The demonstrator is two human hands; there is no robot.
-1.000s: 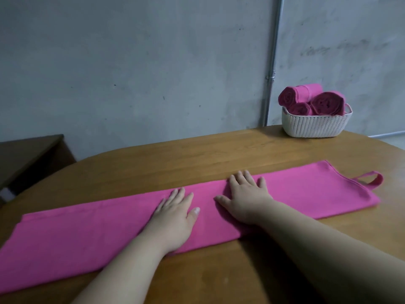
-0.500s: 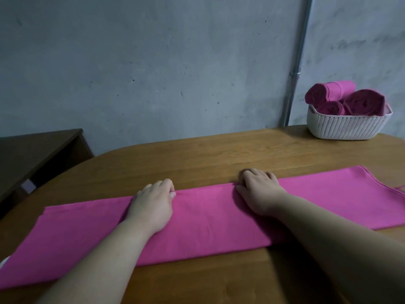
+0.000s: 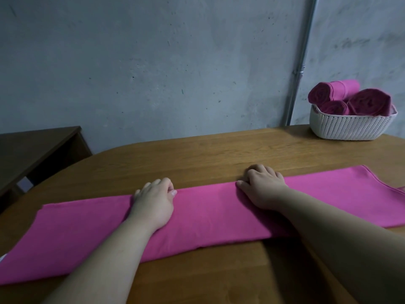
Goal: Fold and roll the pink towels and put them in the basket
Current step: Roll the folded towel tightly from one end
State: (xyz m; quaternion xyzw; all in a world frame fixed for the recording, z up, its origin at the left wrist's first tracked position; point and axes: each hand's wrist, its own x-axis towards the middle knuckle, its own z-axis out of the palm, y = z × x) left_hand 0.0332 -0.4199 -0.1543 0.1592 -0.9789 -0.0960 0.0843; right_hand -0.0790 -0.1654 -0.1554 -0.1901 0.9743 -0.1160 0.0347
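I see the wooden bench [image 3: 208, 154] filling the lower frame, with the folded pink towel [image 3: 208, 213] lying as a long strip across its middle. My left hand [image 3: 154, 201] and right hand [image 3: 264, 189] each curl their fingers over the strip's far edge, gripping it. At upper right, the white basket [image 3: 350, 128] holds three rolled towels [image 3: 370, 103].

Pink towel [image 3: 210, 216], white perforated basket [image 3: 350, 126]
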